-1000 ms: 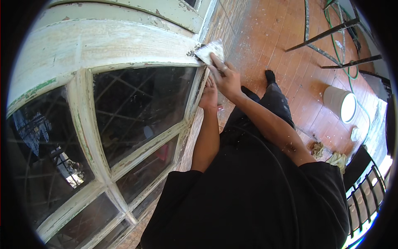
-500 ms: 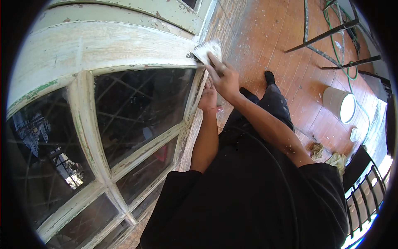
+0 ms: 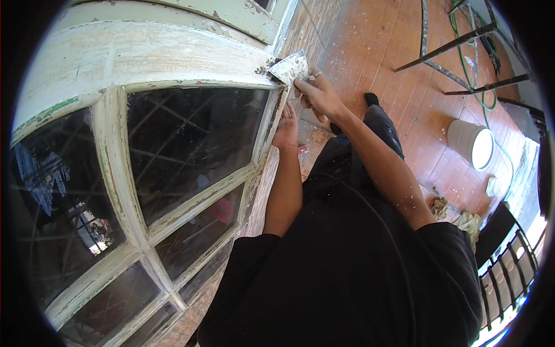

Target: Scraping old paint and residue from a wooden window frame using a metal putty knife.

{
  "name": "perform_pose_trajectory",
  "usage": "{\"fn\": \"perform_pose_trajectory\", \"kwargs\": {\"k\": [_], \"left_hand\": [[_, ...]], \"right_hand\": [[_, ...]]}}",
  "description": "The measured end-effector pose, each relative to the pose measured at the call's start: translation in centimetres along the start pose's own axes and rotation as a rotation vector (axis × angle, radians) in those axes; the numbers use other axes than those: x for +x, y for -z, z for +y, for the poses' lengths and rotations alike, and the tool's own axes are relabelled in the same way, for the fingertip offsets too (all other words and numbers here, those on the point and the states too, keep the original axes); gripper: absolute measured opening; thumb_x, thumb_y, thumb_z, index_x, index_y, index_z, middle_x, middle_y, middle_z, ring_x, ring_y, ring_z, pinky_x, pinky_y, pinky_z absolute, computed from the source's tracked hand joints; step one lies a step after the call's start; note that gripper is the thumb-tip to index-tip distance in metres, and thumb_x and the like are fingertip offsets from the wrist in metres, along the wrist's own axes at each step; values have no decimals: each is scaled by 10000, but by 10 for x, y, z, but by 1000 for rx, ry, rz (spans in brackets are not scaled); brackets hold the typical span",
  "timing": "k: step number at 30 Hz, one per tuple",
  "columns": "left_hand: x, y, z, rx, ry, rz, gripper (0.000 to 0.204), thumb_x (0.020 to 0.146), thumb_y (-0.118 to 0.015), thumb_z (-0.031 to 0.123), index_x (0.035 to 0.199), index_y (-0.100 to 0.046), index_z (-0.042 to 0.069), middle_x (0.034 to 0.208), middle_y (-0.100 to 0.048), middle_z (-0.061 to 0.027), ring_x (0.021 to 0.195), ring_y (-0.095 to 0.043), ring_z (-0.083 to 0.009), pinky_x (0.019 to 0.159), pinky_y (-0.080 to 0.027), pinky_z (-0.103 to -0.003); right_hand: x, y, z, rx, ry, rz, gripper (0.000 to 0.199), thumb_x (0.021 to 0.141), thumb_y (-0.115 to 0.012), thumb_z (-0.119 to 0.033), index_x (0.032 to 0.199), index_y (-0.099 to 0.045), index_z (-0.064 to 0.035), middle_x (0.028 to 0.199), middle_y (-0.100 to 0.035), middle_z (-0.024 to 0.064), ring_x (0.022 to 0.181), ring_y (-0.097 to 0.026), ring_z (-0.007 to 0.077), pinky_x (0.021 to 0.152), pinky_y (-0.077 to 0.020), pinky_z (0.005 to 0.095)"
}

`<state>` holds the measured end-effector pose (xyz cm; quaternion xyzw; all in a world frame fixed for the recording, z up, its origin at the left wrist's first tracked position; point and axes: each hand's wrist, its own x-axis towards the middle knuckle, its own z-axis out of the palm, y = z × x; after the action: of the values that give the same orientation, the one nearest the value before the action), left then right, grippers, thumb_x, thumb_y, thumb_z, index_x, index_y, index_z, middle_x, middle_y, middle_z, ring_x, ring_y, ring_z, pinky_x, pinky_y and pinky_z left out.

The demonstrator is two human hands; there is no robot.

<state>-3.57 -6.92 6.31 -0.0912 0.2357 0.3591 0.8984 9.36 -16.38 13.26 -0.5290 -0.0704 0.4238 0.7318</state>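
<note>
My right hand (image 3: 319,94) grips a metal scraper (image 3: 289,68) with a paint-smeared blade. The blade edge is pressed against the upper corner of an old window frame (image 3: 144,58) with flaking white and green paint. My left hand (image 3: 287,126) rests flat on the frame's side edge just below the scraper, next to the glass panes (image 3: 191,133). Both forearms come up from my black shirt.
A terracotta tiled floor (image 3: 376,46) speckled with paint chips lies below. A white bucket (image 3: 471,143) stands at the right, with a green hose (image 3: 491,98) and dark metal bars (image 3: 457,43) beyond it. Crumpled rags (image 3: 457,217) lie near a black railing (image 3: 509,272).
The scraper and my right hand have shifted slightly along the frame's corner. My left hand stays on the frame edge.
</note>
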Motion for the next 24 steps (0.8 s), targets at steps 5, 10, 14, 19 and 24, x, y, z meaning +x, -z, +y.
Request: {"fn": "perform_pose_trajectory", "kwargs": {"k": [5,10,14,19,24], "left_hand": [[3,10,7,13,-22,-32,493,879,-404,369,1206,-520,19,1310,-484,-156,1251,-409,-302,1066,-255,-510],[3,11,5,5,-25,-1,512,865,-409,409,1192,-535,35,1287,-508,-148,1242,-416,-300,1068,-250,-510],[-1,7,1,63,-72,41,474,875,-390,383,1152,-565,40,1237,-549,-131,1217,-442,-303,1070,-248,-513],[3,6,6,38,-21,33,499,868,-411,405,1198,-534,51,1295,-506,-136,1241,-423,-299,1080,-237,-495],[2,6,-2,57,-59,83,490,876,-366,421,1131,-579,60,1208,-574,-112,1190,-476,-275,1063,-257,-527]], "right_hand": [[1,2,-9,-509,52,376,642,790,-629,-533,933,-602,92,810,-642,245,674,-644,273,644,-492,347],[14,-35,-32,-477,117,511,658,723,-666,-573,839,-634,74,698,-637,223,673,-652,286,615,-484,376],[2,-5,-21,-415,4,398,600,731,-685,-525,866,-637,58,716,-648,210,660,-654,293,616,-485,374],[12,-32,-27,-672,93,485,563,740,-699,-493,889,-645,47,718,-658,192,671,-668,237,610,-499,342],[24,-13,-13,-438,196,510,578,728,-708,-496,821,-645,72,664,-636,216,634,-657,274,598,-491,373]]}}
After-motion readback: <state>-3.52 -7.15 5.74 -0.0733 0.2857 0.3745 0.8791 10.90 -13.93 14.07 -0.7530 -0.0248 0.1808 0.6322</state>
